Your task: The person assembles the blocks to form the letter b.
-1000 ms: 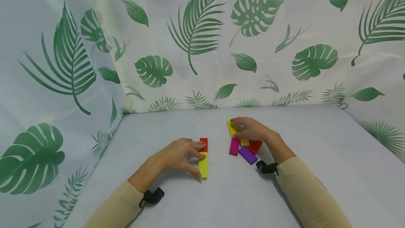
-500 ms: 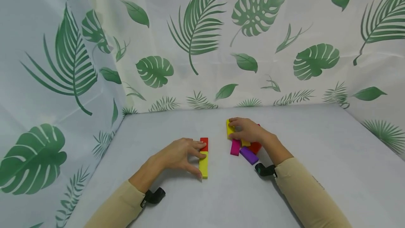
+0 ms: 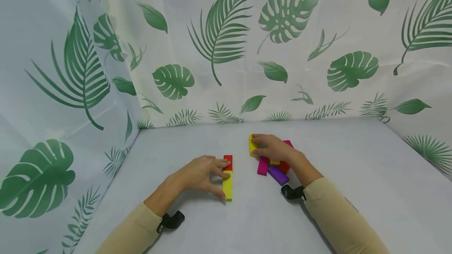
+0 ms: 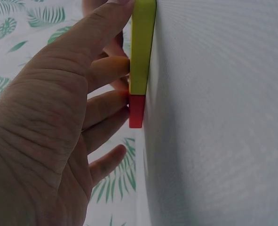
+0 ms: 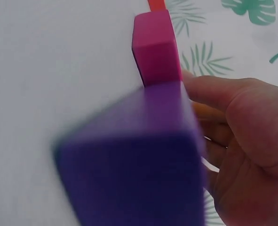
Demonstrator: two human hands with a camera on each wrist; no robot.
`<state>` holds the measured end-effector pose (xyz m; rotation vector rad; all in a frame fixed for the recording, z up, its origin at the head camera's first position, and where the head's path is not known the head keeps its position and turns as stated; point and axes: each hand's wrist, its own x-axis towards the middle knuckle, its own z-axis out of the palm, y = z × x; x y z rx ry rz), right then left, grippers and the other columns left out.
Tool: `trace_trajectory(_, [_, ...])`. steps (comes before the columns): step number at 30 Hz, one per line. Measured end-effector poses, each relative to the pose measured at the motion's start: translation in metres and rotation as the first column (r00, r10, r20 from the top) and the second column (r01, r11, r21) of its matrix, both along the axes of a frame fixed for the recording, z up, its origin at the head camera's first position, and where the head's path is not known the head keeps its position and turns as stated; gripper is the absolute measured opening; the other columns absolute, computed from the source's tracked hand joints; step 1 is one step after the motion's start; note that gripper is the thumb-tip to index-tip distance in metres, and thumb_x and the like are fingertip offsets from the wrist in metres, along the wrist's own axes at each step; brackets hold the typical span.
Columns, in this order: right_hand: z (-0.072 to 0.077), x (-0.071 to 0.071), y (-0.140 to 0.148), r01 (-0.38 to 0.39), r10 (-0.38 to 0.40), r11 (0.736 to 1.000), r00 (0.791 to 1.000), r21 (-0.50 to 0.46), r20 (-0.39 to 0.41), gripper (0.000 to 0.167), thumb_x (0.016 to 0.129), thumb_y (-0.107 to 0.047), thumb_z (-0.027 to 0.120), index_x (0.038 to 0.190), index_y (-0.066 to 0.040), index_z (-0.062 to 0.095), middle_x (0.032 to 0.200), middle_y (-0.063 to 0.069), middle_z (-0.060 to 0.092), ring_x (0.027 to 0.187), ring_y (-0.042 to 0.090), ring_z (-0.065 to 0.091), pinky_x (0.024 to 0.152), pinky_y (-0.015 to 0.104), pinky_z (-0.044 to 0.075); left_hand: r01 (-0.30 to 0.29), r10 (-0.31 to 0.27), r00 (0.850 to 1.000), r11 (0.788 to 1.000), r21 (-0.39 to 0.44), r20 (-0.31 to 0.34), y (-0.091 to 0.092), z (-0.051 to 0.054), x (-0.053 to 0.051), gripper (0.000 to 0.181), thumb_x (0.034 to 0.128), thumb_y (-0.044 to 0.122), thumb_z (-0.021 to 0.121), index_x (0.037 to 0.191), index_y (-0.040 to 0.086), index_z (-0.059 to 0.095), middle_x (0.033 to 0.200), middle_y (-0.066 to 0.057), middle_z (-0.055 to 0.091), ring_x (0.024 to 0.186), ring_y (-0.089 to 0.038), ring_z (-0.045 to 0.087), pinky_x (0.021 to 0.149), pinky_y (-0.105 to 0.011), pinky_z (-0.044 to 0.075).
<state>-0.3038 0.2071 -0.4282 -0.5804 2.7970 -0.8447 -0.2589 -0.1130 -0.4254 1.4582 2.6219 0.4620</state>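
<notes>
My left hand (image 3: 199,173) lies beside a red block (image 3: 228,158) and a yellow block (image 3: 227,188) set end to end. Its fingertips touch their left side and top, and the thumb meets the yellow block's near end. In the left wrist view the yellow block (image 4: 142,52) and red block (image 4: 137,111) form one straight line. My right hand (image 3: 273,147) pinches another yellow block (image 3: 252,148) between thumb and fingers at the far side. Under and beside that hand are a magenta block (image 3: 263,166), a purple block (image 3: 278,175) and a red block (image 3: 284,166), partly covered.
An orange-yellow block (image 3: 274,162) and a second magenta piece (image 3: 288,143) show around the right hand. The white tabletop (image 3: 247,222) ends at a leaf-print curtain (image 3: 205,97) behind and at both sides. Black wrist cameras (image 3: 291,192) sit at both cuffs.
My right hand has slid slightly left with the yellow block, which now stands more upright in view and apart from the pile. A second magenta piece has come into sight. My left hand stays put.
</notes>
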Motion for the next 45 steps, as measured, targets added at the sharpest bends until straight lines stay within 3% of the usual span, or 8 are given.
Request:
trace_trajectory(11, [0.002, -0.004, -0.019, 0.048, -0.048, 0.998, 0.999, 0.033, 0.006, 0.063, 0.097, -0.033, 0.073, 0.152, -0.01, 0.053, 0.159, 0.012, 0.051, 0.152, 0.038, 0.04, 0.122, 0.06, 0.036, -0.006, 0.006, 1.0, 1.0, -0.008, -0.007, 0.0, -0.001, 0.001, 0.075, 0.0724, 0.073, 0.081, 0.131, 0.027, 0.074, 0.154, 0.004, 0.056, 0.145, -0.005, 0.049, 0.125, -0.043, 0.036])
trace_trajectory(18, [0.008, -0.012, -0.041, 0.024, -0.021, 0.996, 0.999, 0.087, -0.03, 0.057, 0.098, -0.03, 0.072, 0.147, -0.006, 0.057, 0.154, 0.016, 0.056, 0.146, 0.039, 0.047, 0.12, 0.059, 0.04, -0.006, 0.006, 1.0, 1.0, 0.002, -0.01, 0.0, -0.002, 0.0, 0.074, 0.0731, 0.073, 0.081, 0.131, 0.027, 0.074, 0.153, 0.004, 0.057, 0.144, -0.006, 0.05, 0.125, -0.043, 0.037])
trace_trajectory(25, [0.006, -0.013, -0.049, 0.037, -0.037, 0.999, 0.999, 0.036, 0.021, 0.058, 0.099, -0.027, 0.071, 0.15, -0.007, 0.054, 0.161, 0.014, 0.048, 0.152, 0.038, 0.038, 0.124, 0.059, 0.033, -0.001, 0.001, 1.0, 1.0, 0.002, -0.016, 0.0, -0.001, 0.001, 0.073, 0.074, 0.072, 0.081, 0.131, 0.028, 0.074, 0.153, 0.004, 0.058, 0.144, -0.007, 0.051, 0.124, -0.043, 0.038])
trace_trajectory(37, [-0.012, -0.017, -0.042, 0.047, -0.046, 0.992, 0.999, -0.113, 0.014, 0.057, 0.1, -0.032, 0.069, 0.151, -0.01, 0.055, 0.166, 0.006, 0.041, 0.157, 0.036, 0.03, 0.127, 0.059, 0.025, -0.005, 0.005, 1.0, 1.0, -0.014, -0.023, 0.001, 0.001, 0.0, 0.073, 0.0736, 0.073, 0.081, 0.13, 0.028, 0.074, 0.153, 0.004, 0.058, 0.144, -0.009, 0.052, 0.123, -0.043, 0.039])
trace_trajectory(45, [-0.016, -0.016, -0.04, 0.016, -0.016, 0.994, 1.0, -0.11, -0.005, 0.055, 0.103, -0.029, 0.066, 0.152, -0.008, 0.054, 0.167, 0.009, 0.04, 0.157, 0.037, 0.03, 0.127, 0.06, 0.025, -0.011, 0.011, 1.0, 1.0, -0.013, -0.004, 0.001, -0.001, 0.0, 0.073, 0.0735, 0.073, 0.08, 0.131, 0.029, 0.074, 0.154, 0.005, 0.056, 0.145, -0.007, 0.05, 0.124, -0.043, 0.038])
